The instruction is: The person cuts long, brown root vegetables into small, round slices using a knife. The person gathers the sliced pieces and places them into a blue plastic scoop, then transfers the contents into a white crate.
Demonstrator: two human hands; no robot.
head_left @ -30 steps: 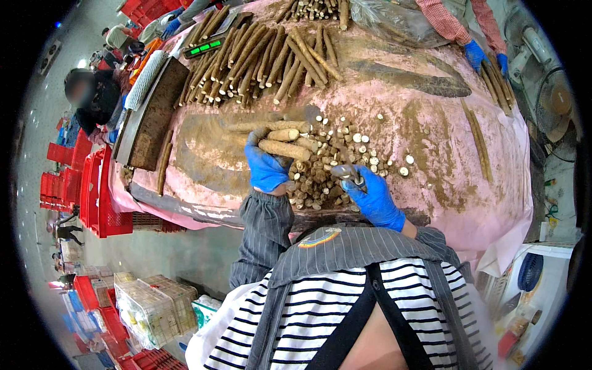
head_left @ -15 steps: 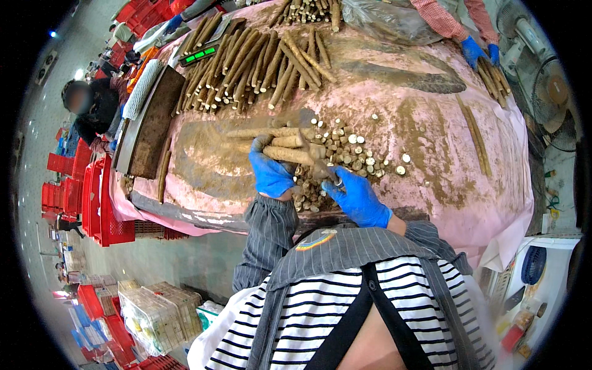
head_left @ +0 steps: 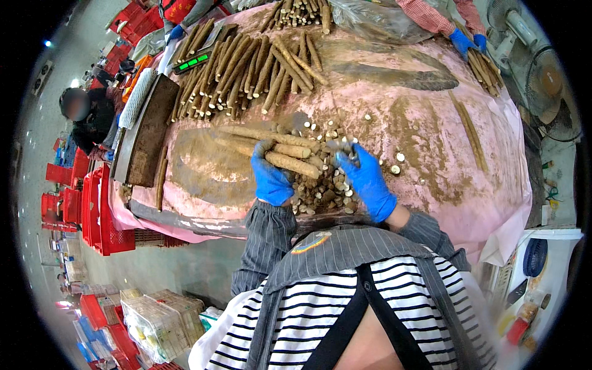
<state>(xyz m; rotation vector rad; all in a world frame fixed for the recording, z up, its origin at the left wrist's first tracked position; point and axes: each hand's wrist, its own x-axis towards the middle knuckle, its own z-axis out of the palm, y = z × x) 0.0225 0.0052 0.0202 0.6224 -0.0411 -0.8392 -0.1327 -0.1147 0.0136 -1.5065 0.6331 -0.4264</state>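
My left hand (head_left: 270, 179), in a blue glove, is closed round several long brown yams (head_left: 291, 164); their pale cut ends point right. Another blue glove covers my right hand (head_left: 370, 185), which is raised just right of those ends with its fingers bent together. A blurred greyish thing (head_left: 340, 145) shows at its fingertips; its kind cannot be made out. Below and between the hands lies a heap of short cut yam ends (head_left: 333, 188), brown with white faces, mixed with soil.
A large pile of yams (head_left: 237, 68) lies at the far left beside a scale with a green display (head_left: 195, 60). Two single yams (head_left: 468, 131) rest at the right. Across the table, another person's gloved hands (head_left: 464, 43) hold yams. Red crates (head_left: 102, 209) stand left; fans (head_left: 546, 80) stand right.
My right hand has moved up and away from the yam ends, which it was against before. The ends held by my left hand now show more plainly; that hand has barely moved.
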